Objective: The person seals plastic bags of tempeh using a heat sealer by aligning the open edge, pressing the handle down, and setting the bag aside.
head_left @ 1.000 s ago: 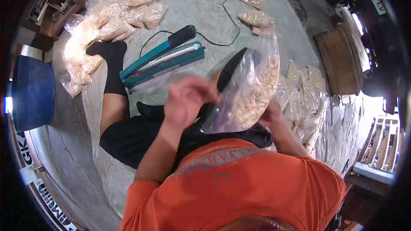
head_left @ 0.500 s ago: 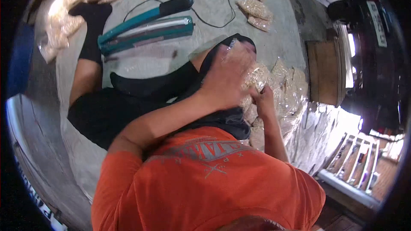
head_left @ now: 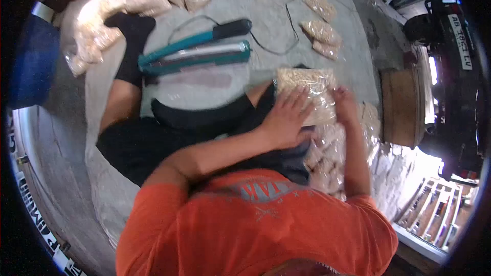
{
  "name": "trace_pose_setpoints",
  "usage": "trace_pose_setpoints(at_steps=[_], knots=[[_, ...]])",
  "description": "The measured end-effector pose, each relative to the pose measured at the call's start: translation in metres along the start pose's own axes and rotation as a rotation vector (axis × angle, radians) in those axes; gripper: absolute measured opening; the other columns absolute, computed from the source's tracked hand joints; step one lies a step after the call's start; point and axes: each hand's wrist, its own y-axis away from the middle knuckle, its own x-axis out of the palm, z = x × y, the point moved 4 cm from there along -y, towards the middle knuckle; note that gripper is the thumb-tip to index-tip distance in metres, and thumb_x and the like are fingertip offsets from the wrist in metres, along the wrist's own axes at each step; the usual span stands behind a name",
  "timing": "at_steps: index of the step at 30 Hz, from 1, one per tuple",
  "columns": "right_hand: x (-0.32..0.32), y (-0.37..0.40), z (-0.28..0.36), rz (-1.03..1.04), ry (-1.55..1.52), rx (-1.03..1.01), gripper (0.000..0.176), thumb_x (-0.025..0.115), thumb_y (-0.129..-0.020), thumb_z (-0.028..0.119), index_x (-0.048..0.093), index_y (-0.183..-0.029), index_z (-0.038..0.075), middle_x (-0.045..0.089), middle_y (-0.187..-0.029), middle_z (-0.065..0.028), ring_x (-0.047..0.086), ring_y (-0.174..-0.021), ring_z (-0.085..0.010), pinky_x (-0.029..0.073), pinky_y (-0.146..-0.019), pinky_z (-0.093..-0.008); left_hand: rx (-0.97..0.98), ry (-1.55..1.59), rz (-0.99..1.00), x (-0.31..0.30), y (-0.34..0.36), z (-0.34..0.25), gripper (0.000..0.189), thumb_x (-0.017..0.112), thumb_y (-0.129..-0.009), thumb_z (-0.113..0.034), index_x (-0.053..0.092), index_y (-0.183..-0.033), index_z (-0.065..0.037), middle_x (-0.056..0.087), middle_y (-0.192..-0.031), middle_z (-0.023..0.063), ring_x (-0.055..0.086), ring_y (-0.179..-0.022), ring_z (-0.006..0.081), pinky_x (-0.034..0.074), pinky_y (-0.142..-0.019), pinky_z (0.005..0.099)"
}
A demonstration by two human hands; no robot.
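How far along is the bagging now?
Looks done: the upper-left bags, the upper-right bags and the right-hand pile, all filled.
In hand: one filled bag, with the left hand spread on it and the right hand at its edge.
Still to do, probably: laying it with the others. Whether it is sealed, and how many remain, I cannot tell.

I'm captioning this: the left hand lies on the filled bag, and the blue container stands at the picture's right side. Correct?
No, the head view shows the blue container at the left side; the left hand does lie on the filled bag.
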Motion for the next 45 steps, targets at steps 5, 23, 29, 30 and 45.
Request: trace_pose_setpoints(at_steps=[5, 23, 29, 30, 45], knots=[[-0.08, -0.134, 0.151, -0.065, 0.63, -0.411, 0.039, 0.075, -0.091, 0.028, 0.068, -0.118, 0.0, 0.075, -0.106, -0.019, 0.073, -0.093, -0.0275, 0.056, -0.082, -0.0404, -0.019, 0.315, 0.222, -0.03, 0.043, 0.048, 0.074, 0.058, -0.098, -0.051, 0.045, -0.148, 0.001, 0.036, -0.158, 0.027, 0.034, -0.148, 0.0423, 0.027, -0.122, 0.05], [0.31, -0.477, 0.339, -0.498, 0.481, -0.806, 0.025, 0.069, -0.088, 0.029, 0.073, -0.107, 0.015, 0.069, -0.11, -0.0123, 0.063, -0.113, -0.0364, 0.053, -0.092, -0.0481, -0.313, 1.04, 0.461, -0.014, 0.085, 0.17, 0.063, 0.051, -0.105, -0.04, 0.036, -0.158, -0.011, 0.028, -0.167, 0.0139, 0.027, -0.154, 0.0295, 0.026, -0.12, 0.0491], [0.2, -0.516, 0.341, -0.609, 0.374, -0.766, 0.024, 0.06, -0.092, 0.029, 0.072, -0.109, 0.016, 0.072, -0.106, -0.0182, 0.068, -0.101, -0.0414, 0.054, -0.084, -0.0517, -0.324, 0.93, 0.489, -0.02, 0.088, 0.165, 0.061, 0.051, -0.106, -0.037, 0.035, -0.159, -0.011, 0.026, -0.168, 0.0126, 0.026, -0.155, 0.0277, 0.025, -0.12, 0.0492], [0.166, -0.518, 0.337, -0.645, 0.324, -0.798, 0.022, 0.058, -0.094, 0.028, 0.072, -0.104, 0.015, 0.072, -0.105, -0.0184, 0.068, -0.1, -0.0427, 0.054, -0.083, -0.0526, -0.317, 0.923, 0.477, -0.025, 0.087, 0.164, 0.061, 0.051, -0.106, -0.037, 0.035, -0.159, -0.011, 0.026, -0.168, 0.0126, 0.026, -0.155, 0.0277, 0.025, -0.12, 0.0492], [0.243, -0.518, 0.389, 0.121, 0.192, -0.51, 0.06, 0.072, -0.088, 0.054, 0.073, -0.105, -0.003, 0.076, -0.097, -0.0184, 0.073, -0.087, -0.0334, 0.057, -0.081, -0.0439, -0.204, 1.02, 0.35, -0.013, 0.092, 0.165, 0.061, 0.051, -0.107, -0.036, 0.037, -0.157, -0.005, 0.032, -0.165, 0.0146, 0.032, -0.152, 0.0324, 0.028, -0.122, 0.0468]])
